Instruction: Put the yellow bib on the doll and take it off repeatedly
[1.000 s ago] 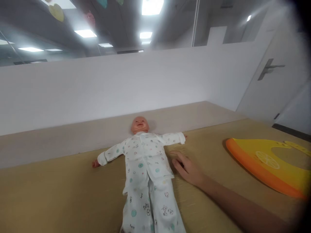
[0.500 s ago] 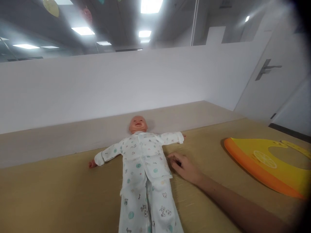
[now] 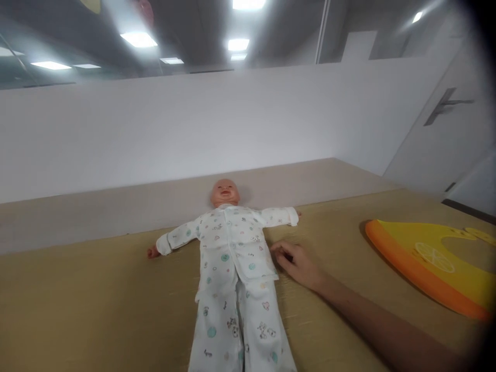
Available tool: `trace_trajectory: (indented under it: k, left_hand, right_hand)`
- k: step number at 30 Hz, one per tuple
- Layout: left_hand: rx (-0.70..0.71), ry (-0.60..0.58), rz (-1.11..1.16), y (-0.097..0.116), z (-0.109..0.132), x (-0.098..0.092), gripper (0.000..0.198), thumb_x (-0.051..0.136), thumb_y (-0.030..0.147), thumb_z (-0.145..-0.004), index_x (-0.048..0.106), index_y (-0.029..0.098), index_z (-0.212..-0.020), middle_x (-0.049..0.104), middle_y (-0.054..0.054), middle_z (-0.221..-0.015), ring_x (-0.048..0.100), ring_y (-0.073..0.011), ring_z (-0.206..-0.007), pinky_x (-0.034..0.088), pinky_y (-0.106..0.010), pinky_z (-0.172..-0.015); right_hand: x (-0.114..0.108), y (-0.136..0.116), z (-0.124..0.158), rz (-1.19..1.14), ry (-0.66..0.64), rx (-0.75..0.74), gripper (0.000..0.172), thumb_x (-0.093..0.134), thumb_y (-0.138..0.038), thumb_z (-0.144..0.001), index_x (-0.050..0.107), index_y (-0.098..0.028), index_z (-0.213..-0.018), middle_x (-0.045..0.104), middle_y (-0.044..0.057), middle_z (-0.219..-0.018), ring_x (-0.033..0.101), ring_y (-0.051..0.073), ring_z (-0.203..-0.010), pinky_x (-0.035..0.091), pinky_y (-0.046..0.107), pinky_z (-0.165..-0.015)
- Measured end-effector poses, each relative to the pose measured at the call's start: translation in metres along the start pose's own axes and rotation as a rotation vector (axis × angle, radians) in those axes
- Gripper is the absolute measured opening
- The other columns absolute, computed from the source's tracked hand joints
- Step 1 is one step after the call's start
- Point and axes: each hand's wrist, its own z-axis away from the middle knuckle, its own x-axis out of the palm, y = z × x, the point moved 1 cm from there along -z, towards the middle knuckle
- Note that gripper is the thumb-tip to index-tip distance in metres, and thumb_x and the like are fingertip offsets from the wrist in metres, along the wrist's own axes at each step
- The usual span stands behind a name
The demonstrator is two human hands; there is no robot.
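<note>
A baby doll [image 3: 225,193] lies on its back with both arms spread. It wears a white printed top [image 3: 236,243] and matching white trousers [image 3: 220,325]; the lower legs run out of the bottom of the view. My right hand [image 3: 295,262] rests at the doll's side, beneath its outstretched arm. Its fingers are loosely bent, with a gap between thumb and forefinger, and nothing shows in it. The fingertips meet the edge of the top; whether they press on it I cannot tell. My left hand is out of view.
On the right lies a yellow and orange bib [image 3: 418,258] with a citrus-slice print. The doll is on a tan surface [image 3: 96,305] that ends at a pale strip along a white wall [image 3: 186,129]. A door handle [image 3: 445,106] is at the far right.
The camera view has shifted slightly, so the doll, bib and wall sit a little higher and further right. My right hand stays by the doll's side.
</note>
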Motion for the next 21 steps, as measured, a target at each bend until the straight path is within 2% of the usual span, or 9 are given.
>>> trace_trajectory:
  k: [4,6,7,8,9,11,14,17,21]
  left_hand:
    - [0.089,0.078,0.085,0.050,-0.112,-0.022,0.073,0.046,0.060,-0.071,0.047,0.023,-0.134,0.061,-0.008,-0.130,0.050,-0.0221,-0.127,0.053,-0.043,-0.089]
    - [0.093,0.087,0.090,0.064,-0.149,-0.028,0.080,0.050,0.061,-0.067,0.044,0.023,-0.137,0.062,-0.010,-0.128,0.054,-0.0243,-0.123,0.054,-0.046,-0.088]
    - [0.081,0.091,0.078,0.067,-0.160,-0.028,0.077,0.055,0.059,-0.064,0.048,0.030,-0.135,0.066,-0.008,-0.121,0.055,-0.0262,-0.122,0.056,-0.046,-0.084]
    - [0.068,0.095,0.067,0.068,-0.167,-0.028,0.069,0.060,0.057,-0.063,0.053,0.040,-0.130,0.071,-0.005,-0.110,0.056,-0.0284,-0.122,0.059,-0.045,-0.077]
    - [0.056,0.096,0.054,0.068,-0.171,-0.027,0.063,0.063,0.054,-0.063,0.057,0.044,-0.125,0.072,-0.005,-0.102,0.057,-0.0306,-0.120,0.059,-0.046,-0.071]
    - [0.038,0.094,0.028,0.067,-0.173,-0.024,0.055,0.066,0.049,-0.065,0.061,0.047,-0.120,0.073,-0.004,-0.098,0.060,-0.0345,-0.115,0.060,-0.048,-0.064]
    - [0.032,0.092,0.002,0.064,-0.173,-0.021,0.056,0.065,0.046,-0.069,0.057,0.045,-0.124,0.071,-0.001,-0.107,0.062,-0.0365,-0.112,0.061,-0.050,-0.063]
    - [0.060,0.120,0.024,0.054,-0.168,-0.015,0.050,0.051,0.046,-0.078,0.055,0.041,-0.128,0.070,0.002,-0.110,0.060,-0.0340,-0.115,0.061,-0.047,-0.067]
    - [0.092,0.139,0.069,0.036,-0.160,-0.005,0.056,0.063,0.035,-0.071,0.056,0.033,-0.127,0.070,-0.003,-0.111,0.061,-0.0270,-0.112,0.060,-0.040,-0.078]
  right_hand:
    - [0.000,0.000,0.000,-0.005,-0.014,0.008,0.020,0.044,-0.023,-0.087,0.061,-0.017,-0.094,0.059,-0.001,-0.068,0.052,0.014,-0.061,0.040,0.026,-0.060]
    - [0.001,0.001,-0.001,-0.008,-0.019,0.018,0.020,0.044,-0.023,-0.087,0.061,-0.017,-0.094,0.061,0.000,-0.069,0.053,0.014,-0.062,0.040,0.026,-0.060]
    - [0.001,0.001,-0.001,-0.008,-0.023,0.024,0.020,0.044,-0.023,-0.087,0.061,-0.017,-0.094,0.061,0.000,-0.070,0.054,0.014,-0.063,0.040,0.026,-0.061]
    - [0.001,0.001,-0.001,-0.009,-0.030,0.028,0.020,0.044,-0.023,-0.087,0.061,-0.017,-0.093,0.062,0.001,-0.071,0.055,0.015,-0.063,0.040,0.026,-0.061]
    - [0.001,0.000,-0.001,-0.009,-0.036,0.029,0.020,0.043,-0.023,-0.087,0.061,-0.017,-0.093,0.063,0.001,-0.071,0.055,0.015,-0.064,0.041,0.026,-0.061]
    - [0.001,-0.001,-0.001,-0.009,-0.042,0.025,0.020,0.043,-0.023,-0.087,0.061,-0.017,-0.093,0.063,0.001,-0.072,0.055,0.015,-0.064,0.041,0.026,-0.061]
    - [0.000,-0.002,-0.001,-0.013,-0.047,0.024,0.019,0.043,-0.022,-0.087,0.061,-0.017,-0.092,0.062,0.001,-0.070,0.055,0.015,-0.063,0.041,0.026,-0.061]
    - [0.000,-0.003,-0.001,-0.021,-0.046,0.011,0.018,0.044,-0.022,-0.087,0.061,-0.017,-0.091,0.062,0.001,-0.070,0.054,0.014,-0.062,0.041,0.025,-0.060]
    - [0.001,-0.003,-0.002,-0.021,-0.054,0.019,0.017,0.045,-0.020,-0.086,0.061,-0.017,-0.091,0.062,0.000,-0.070,0.054,0.014,-0.062,0.040,0.025,-0.060]
